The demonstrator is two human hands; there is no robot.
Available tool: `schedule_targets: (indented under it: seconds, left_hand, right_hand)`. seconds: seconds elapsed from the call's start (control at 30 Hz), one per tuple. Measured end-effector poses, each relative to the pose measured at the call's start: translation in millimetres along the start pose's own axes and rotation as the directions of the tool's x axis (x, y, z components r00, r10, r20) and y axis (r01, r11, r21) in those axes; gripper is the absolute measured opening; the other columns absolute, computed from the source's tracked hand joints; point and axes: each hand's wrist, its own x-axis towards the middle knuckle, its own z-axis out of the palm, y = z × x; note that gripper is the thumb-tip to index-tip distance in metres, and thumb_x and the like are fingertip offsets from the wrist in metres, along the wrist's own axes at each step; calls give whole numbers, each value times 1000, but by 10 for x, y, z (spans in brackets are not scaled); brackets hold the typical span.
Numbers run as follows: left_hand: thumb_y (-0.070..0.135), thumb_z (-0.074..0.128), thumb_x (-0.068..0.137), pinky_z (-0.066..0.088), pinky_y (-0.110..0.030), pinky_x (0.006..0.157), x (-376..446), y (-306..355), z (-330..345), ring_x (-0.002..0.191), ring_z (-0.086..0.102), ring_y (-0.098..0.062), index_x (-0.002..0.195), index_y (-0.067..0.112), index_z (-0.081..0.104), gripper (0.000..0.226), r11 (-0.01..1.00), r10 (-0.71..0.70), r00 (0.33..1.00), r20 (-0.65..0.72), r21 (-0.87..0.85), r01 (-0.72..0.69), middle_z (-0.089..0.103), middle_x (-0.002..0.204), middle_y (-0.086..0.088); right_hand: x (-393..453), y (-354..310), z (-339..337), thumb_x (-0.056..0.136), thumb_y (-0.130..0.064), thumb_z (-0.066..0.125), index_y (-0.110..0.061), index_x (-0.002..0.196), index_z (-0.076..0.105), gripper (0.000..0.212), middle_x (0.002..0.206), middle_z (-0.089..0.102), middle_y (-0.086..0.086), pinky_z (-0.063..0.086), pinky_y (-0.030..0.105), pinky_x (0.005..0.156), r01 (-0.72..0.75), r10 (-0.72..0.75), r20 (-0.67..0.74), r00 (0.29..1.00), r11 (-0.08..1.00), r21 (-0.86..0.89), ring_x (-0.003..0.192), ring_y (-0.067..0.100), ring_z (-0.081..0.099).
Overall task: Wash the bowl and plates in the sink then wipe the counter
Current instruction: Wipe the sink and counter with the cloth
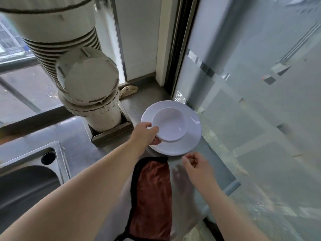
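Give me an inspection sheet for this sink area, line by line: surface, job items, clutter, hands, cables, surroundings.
Surface: steel counter, sink at left.
Job's things: small white bowl stacked on a white plate, on the counter by the glass.
Clutter: reddish-brown cloth with black edging lying near the plate; beige rag behind the pipe.
Hands: left hand grips the bowl's rim; right hand hovers near the plate's edge, fingers loosely curled, holding nothing.
Cables: nothing seen.
Surroundings: large white drain pipe, window at left, frosted glass panel at right.
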Motion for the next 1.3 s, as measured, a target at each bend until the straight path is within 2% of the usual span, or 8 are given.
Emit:
schedule_targets:
  seconds: [0.27,0.4,0.53,0.67,0.93,1.03,1.17,1.3]
  left_hand:
    - [23,60,91,58,-30,58,81,-92,-121,58,63,-27,127,2,53,43,999,-45,998,40,22,45,62,75,-16]
    - [47,55,88,58,-34,66,-275,-229,-568,59,66,-23,97,18,65,32,952,135,980,-148,293,-87,71,76,-8]
    - [21,54,94,54,-26,53,-985,-725,-1210,59,62,-13,94,26,62,9,982,176,919,-354,123,-141,66,83,-5]
    - [6,49,94,49,-16,51,-1423,-1189,-1795,51,59,-7,89,25,61,22,992,128,825,-551,80,-100,67,82,-8]
    - [3,45,96,49,-23,54,-1747,-1477,-1932,60,59,-22,98,11,63,20,993,21,768,-640,-74,-90,66,82,-9]
    - [1,45,96,49,-24,55,-1823,-1521,-1922,59,58,-20,93,15,62,22,986,12,766,-643,-118,-114,66,81,-11]
    - [2,46,96,51,-21,52,-1884,-1596,-1942,53,60,-12,89,19,63,25,979,-1,735,-678,-151,-137,66,78,-8]
    - [3,47,95,49,-28,58,-1960,-1676,-2022,55,60,-13,90,19,64,24,969,-37,697,-716,-196,-150,67,78,-7]
  right_hand:
    - [-537,66,431,83,-36,54,-18,111,57,33,109,55,-7,29,5,96,481,-459,145,877,834,-270,103,2,48]
    - [-842,221,970,92,-50,41,-6,143,32,69,151,30,12,19,30,112,519,-408,338,848,768,-375,139,22,27]
    - [-560,40,1355,96,-54,16,1,144,32,75,153,24,16,11,36,114,449,-340,293,893,657,-606,141,28,26]
    - [-260,-457,1837,79,-57,0,-5,150,-5,88,158,-10,12,-13,36,115,480,-294,381,877,597,-643,146,26,-11]
    - [-588,-519,2094,94,-49,25,-25,152,14,64,159,2,-8,-3,31,116,931,-488,798,354,263,-253,147,11,3]
    - [-498,-127,1650,90,-52,33,-20,148,30,67,156,20,-3,11,32,113,844,-515,669,537,334,-420,143,14,20]
    - [-372,-311,1666,79,-59,-2,-17,151,-4,82,158,-11,1,-9,31,116,554,-315,459,831,547,-628,146,15,-11]
    - [-698,-627,2205,74,-53,-13,-22,141,-24,75,148,-33,-7,-26,26,108,740,-378,651,658,485,-467,140,11,-27]
